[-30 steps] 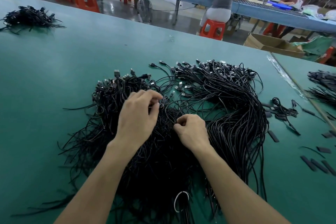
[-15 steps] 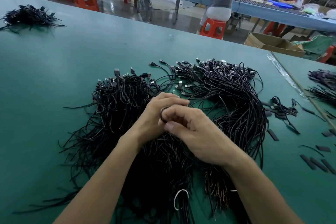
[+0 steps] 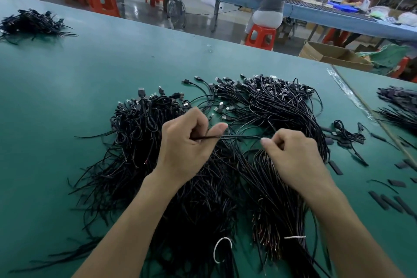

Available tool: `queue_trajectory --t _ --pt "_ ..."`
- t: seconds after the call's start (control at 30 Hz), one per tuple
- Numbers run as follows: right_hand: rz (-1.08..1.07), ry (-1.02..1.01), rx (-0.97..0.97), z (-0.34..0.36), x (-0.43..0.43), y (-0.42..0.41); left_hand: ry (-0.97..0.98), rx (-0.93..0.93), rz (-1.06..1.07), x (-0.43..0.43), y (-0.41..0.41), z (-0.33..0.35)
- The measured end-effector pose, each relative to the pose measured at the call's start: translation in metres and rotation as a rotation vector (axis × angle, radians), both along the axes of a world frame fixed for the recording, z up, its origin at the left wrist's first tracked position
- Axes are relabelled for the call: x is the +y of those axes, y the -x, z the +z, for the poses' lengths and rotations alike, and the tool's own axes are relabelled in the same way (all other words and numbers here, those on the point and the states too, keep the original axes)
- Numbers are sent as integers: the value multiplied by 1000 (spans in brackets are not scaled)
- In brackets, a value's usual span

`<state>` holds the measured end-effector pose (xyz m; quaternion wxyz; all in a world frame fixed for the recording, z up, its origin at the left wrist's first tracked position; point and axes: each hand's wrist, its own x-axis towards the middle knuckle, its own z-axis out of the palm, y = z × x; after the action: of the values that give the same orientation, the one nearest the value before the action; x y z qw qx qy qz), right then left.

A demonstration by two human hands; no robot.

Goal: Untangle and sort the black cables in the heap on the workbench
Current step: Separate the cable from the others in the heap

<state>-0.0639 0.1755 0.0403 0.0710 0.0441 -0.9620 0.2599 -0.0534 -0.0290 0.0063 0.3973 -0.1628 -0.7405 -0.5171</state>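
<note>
A big heap of black cables (image 3: pixel 140 142) with USB plugs at the far ends covers the middle of the green workbench (image 3: pixel 67 88). Right of it lies a tidier bundle of cables (image 3: pixel 282 106) curving toward me. My left hand (image 3: pixel 182 146) and my right hand (image 3: pixel 293 156) hover over the heap's middle, a hand's width apart. One thin black cable (image 3: pixel 239 136) is stretched level between them, pinched by thumb and finger of each hand. White ties (image 3: pixel 222 253) wrap cable ends near me.
A small pile of black cables (image 3: pixel 31 23) lies far left on the bench. Another cable pile (image 3: pixel 399 106) sits at the right, with loose short black sleeves (image 3: pixel 388 202) near it. Beyond the bench are red stools, a cardboard box (image 3: pixel 334 55) and two people at a blue table.
My hands, which were clasped together over the heap, have moved apart, drawing one black cable taut between them. The right hand has shifted to the right.
</note>
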Motion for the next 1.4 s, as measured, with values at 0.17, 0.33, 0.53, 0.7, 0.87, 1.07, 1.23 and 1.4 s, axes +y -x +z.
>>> queue_trajectory --t 0.17,0.33,0.53,0.7,0.87,1.07,1.23,1.4 --pt "-242 -87 86 -13 26 10 122 130 133 -9 -14 16" --pt "-125 -331 -161 -18 24 7 480 -110 216 -19 -19 25" --pt "243 69 95 -10 -26 -14 772 -551 225 -10 -16 -3" --pt "393 169 8 -10 -44 -18 574 -516 170 -2 -16 -6" --pt "240 451 96 -7 -31 -7 158 -747 -225 -17 -11 2" --pt "277 615 20 -5 -35 -10 -195 -935 -1104 -15 -24 20" --pt "461 480 -137 -15 -44 -23 -870 -764 -1199 -1 -26 26" --pt "545 245 -210 -15 -43 -30 -924 -535 -673 5 -13 4"
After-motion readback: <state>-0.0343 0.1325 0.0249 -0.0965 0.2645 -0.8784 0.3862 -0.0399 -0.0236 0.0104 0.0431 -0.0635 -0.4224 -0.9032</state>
